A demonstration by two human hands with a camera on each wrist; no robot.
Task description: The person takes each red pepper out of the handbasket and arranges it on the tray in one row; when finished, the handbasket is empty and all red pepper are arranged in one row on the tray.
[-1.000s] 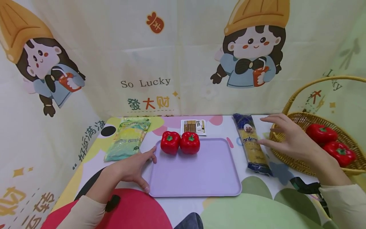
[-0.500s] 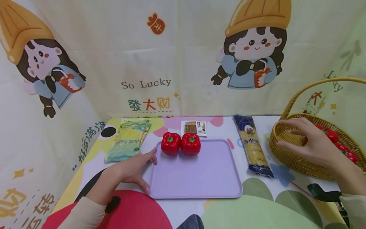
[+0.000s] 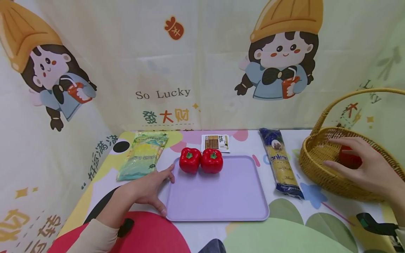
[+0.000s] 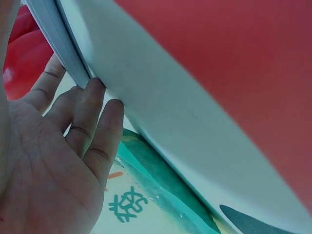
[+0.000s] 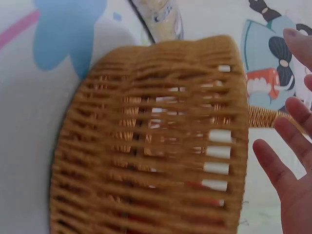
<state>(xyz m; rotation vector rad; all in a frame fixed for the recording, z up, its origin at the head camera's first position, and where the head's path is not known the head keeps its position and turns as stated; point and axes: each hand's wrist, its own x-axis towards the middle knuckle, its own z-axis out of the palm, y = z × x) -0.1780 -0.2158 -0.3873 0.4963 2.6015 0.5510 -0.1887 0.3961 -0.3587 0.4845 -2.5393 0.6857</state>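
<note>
My left hand rests at the left edge of a lilac tray, thumb near its front corner and fingers along its side. In the left wrist view the fingertips touch the tray's rim. Two red bell peppers with green stems sit side by side at the tray's back left. Over a wicker basket at the right hovers my right hand, fingers spread and holding nothing. Behind it a red bell pepper shows in the basket, partly covered by the hand.
A blue-and-gold pasta packet lies between tray and basket. At the back left is a green-yellow plastic packet. Behind the peppers lies a small flat packet with a brown window. The basket's tall handle arches up beside a printed curtain.
My right hand has moved right, from above the pasta packet to over the basket, now covering the peppers there. The left hand stays at the tray; the head view has tilted slightly.
</note>
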